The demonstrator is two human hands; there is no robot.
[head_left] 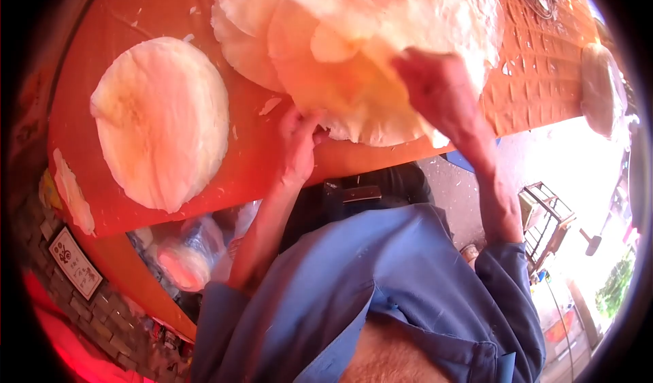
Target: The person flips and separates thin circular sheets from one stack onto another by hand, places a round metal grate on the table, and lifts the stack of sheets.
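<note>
thin round sheet (343, 97) at 12 o'clock, my left hand (300, 138) pinching its edge, probably steadying it. right hand (435, 84) blurred, can't tell if gripping. pale stack (162, 124) at 10, guessing for elbow room.

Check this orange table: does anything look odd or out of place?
Yes. A ragged flatbread strip lies on the table at far left, apart from the round flatbread stack, and a small scrap sits near the left hand. Such loose fragments look stray beside large rounds.

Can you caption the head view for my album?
Left hand and right hand busy with thin round flatbreads on an orange table.
</note>
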